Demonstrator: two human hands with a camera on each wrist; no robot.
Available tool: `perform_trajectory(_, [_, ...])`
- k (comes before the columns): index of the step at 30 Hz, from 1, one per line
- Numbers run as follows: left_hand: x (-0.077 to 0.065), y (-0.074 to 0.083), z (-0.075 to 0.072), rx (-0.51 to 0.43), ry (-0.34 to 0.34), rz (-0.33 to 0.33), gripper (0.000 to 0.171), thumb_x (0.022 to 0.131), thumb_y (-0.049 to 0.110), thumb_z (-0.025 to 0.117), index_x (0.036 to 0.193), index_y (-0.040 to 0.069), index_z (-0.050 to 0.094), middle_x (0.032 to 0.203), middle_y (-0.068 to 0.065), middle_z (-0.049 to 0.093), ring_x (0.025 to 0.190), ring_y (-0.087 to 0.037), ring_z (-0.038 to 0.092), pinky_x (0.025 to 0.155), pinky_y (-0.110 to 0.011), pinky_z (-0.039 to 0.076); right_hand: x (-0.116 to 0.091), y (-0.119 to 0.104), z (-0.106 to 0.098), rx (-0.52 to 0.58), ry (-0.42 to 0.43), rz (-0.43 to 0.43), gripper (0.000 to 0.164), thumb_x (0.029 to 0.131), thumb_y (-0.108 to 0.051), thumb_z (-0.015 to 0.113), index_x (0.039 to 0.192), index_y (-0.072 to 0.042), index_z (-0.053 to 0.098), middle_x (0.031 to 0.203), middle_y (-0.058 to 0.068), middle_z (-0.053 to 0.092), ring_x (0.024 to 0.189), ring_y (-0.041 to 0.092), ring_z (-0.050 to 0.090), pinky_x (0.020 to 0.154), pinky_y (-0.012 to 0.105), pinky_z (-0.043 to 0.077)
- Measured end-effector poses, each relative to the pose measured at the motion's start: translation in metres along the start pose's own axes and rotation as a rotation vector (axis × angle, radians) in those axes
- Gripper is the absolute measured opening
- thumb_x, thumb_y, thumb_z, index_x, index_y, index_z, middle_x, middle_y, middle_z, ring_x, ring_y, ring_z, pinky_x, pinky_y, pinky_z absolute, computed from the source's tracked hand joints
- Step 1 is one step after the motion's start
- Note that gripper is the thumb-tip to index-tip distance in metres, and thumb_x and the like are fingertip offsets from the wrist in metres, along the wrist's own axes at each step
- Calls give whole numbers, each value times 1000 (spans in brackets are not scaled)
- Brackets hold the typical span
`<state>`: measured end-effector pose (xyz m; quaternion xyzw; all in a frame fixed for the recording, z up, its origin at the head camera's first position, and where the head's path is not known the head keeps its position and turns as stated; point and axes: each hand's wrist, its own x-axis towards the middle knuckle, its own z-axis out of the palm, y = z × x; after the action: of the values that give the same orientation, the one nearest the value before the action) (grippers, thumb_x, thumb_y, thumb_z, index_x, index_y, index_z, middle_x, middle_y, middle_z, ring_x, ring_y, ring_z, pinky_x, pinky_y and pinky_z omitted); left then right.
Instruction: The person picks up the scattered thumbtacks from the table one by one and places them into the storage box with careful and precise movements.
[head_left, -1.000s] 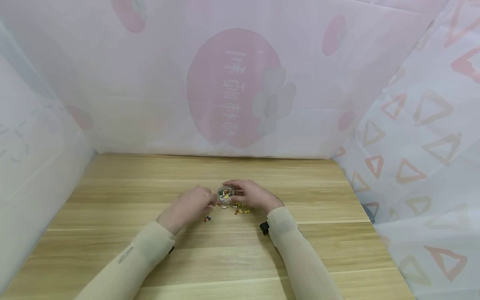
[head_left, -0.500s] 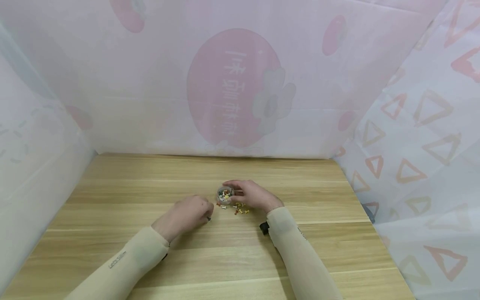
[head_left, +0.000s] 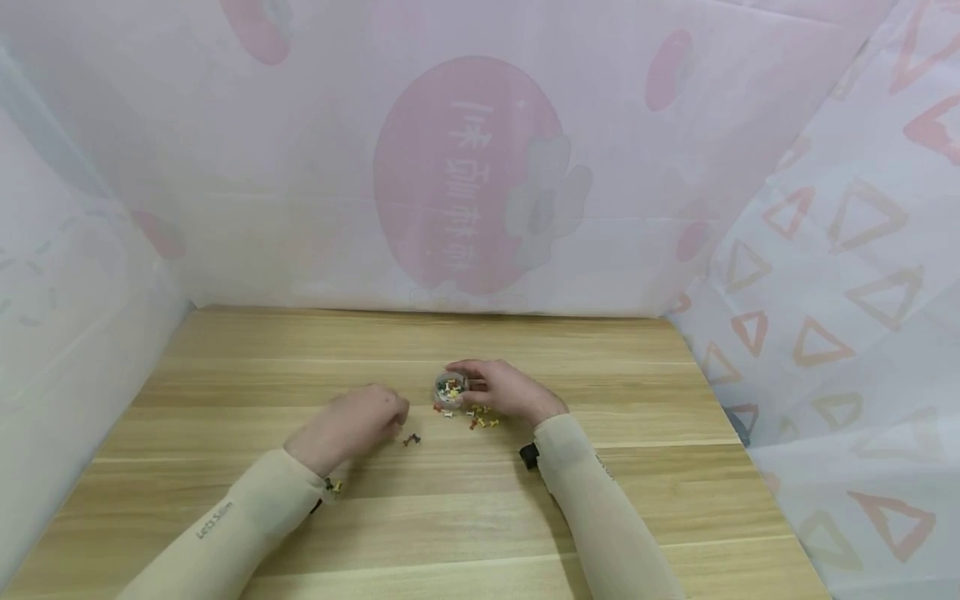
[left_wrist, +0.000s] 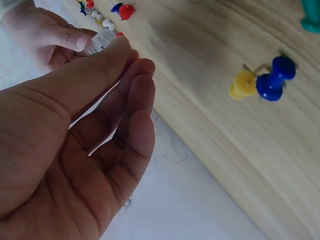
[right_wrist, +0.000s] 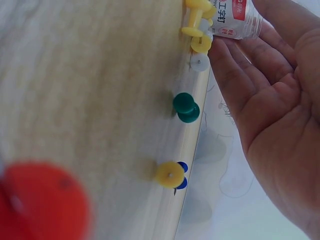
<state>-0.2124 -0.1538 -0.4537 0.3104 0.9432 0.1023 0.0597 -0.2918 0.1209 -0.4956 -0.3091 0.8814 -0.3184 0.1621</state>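
My right hand [head_left: 512,390] holds a small clear jar [head_left: 442,402] of mixed-colour push pins, its thumb and fingers round the side. The jar's printed label [right_wrist: 232,15] shows in the right wrist view. My left hand [head_left: 348,429] hovers over the table left of the jar, fingers loosely bent and nothing visible between them. Close to its fingertips lie a few loose push pins [head_left: 412,439]. Nearer the left sleeve are a yellow push pin [left_wrist: 243,84] and a blue push pin [left_wrist: 276,78], touching each other. Several yellow pins [head_left: 481,422] lie scattered in front of the jar.
A green push pin [right_wrist: 185,106] and a blurred red one [right_wrist: 42,202] stand out in the right wrist view. The wooden table [head_left: 465,533] ends at patterned cloth walls [head_left: 315,208] behind and on both sides.
The left hand has drawn back leftward from the jar, uncovering the loose pins near its fingertips and those by its sleeve. The right hand and jar have stayed in place.
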Motion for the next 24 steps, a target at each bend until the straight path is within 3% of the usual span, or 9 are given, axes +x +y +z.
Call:
perform_trajectory(6, [3,3,7,-42,-9,47,17,89,19,79,80,20,65,75,12,58,67,-8,51,61,-27,49,0,0,0,-3,3,-2,60,99,-34,69,156,-26,49,146,1,61,127,14,59,106,35,49])
perform_trajectory(14, [7,9,12,-31,-25,26,22,85,16,83,79,18,63,74,10,55,68,-9,51,60,-28,50,1,-1,0,-7,-6,-17,59,101,-31,67,156,-24,48,148,0,59,131,17,57,107,37,48])
perform_trajectory(24, [9,9,10,-9,16,9,15,93,5,71,82,15,67,73,7,58,65,-9,52,57,-24,49,1,-1,0,0,-3,-16,60,100,-30,68,156,-23,49,147,0,60,129,17,58,107,37,48])
